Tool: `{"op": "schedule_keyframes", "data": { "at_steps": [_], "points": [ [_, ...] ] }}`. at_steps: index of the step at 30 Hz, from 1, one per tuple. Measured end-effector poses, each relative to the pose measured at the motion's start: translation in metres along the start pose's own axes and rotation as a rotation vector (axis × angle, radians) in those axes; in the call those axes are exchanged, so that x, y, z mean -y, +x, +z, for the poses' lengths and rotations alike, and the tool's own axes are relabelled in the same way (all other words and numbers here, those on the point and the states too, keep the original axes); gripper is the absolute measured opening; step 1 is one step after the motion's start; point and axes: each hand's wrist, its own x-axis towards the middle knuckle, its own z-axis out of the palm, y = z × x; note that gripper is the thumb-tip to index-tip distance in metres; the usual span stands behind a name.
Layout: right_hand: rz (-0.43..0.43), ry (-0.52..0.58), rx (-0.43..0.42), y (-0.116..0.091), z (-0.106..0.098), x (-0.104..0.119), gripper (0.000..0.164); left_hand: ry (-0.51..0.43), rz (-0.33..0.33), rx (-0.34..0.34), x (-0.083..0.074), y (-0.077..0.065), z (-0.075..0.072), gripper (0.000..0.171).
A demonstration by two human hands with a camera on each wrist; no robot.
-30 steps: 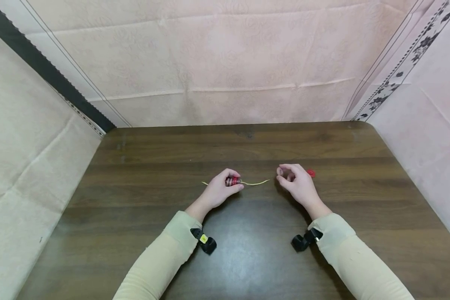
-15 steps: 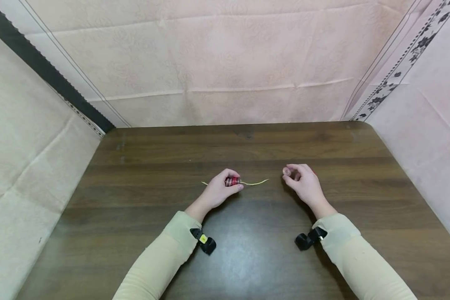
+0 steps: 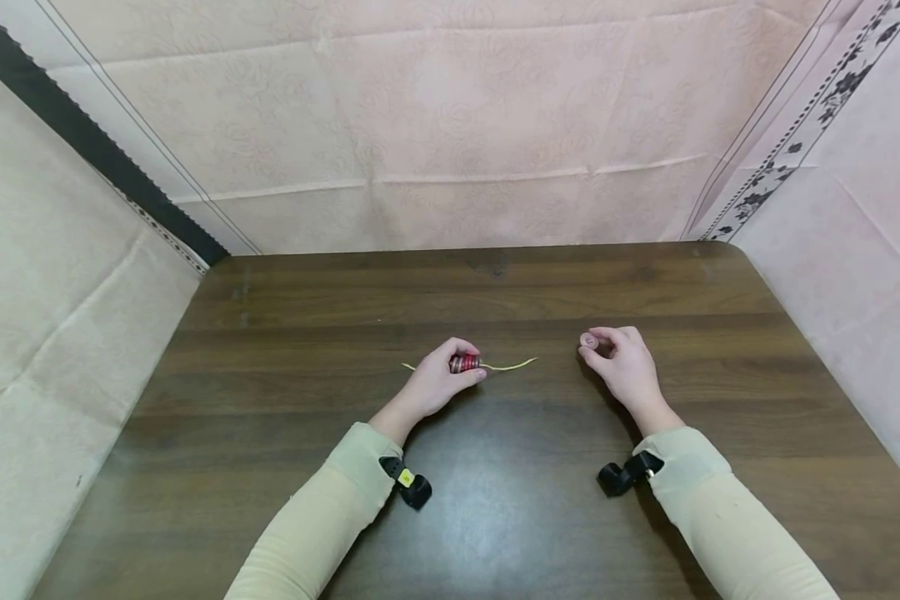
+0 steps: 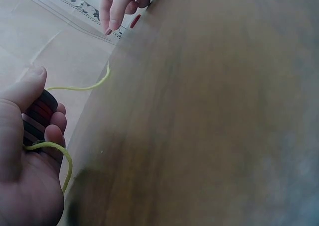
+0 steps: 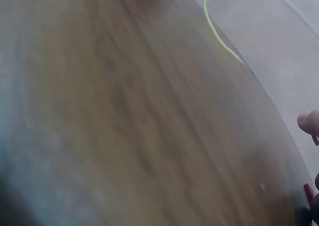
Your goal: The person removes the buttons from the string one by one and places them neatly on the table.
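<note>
My left hand (image 3: 444, 377) grips a short stack of red, pinkish and dark buttons (image 3: 466, 363) threaded on a yellow cord (image 3: 510, 367). One end of the cord sticks out to the right of the stack, and the other comes out behind the hand. In the left wrist view the stack (image 4: 41, 114) lies between thumb and curled fingers. My right hand (image 3: 624, 367), farther right, pinches a single pinkish button (image 3: 588, 341) at its fingertips, apart from the cord. A red button (image 4: 135, 21) shows by the right hand in the left wrist view; in the head view that hand hides it.
Both hands are over a brown wooden table (image 3: 450, 300). Pale cloth (image 3: 450, 125) hangs behind its far edge and along both sides. A small black camera (image 3: 415, 490) sits on the left wrist and another camera (image 3: 617, 478) on the right.
My right hand has moved right with the pinkish button, covering the red button that showed beside it in the head view. The left hand and its stack have stayed put.
</note>
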Motion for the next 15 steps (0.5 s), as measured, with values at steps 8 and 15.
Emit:
{"op": "schedule_keyframes", "data": {
  "at_steps": [8, 15],
  "points": [
    [0.035, -0.041, -0.022, -0.0022, -0.0017, -0.0026, 0.033, -0.002, -0.002, -0.003, -0.001, -0.0003, 0.0002, 0.031],
    [0.048, -0.096, -0.011, -0.0015, -0.0017, -0.0052, 0.034, -0.002, -0.003, -0.004, -0.0016, -0.0005, 0.0002, 0.03]
  ]
}}
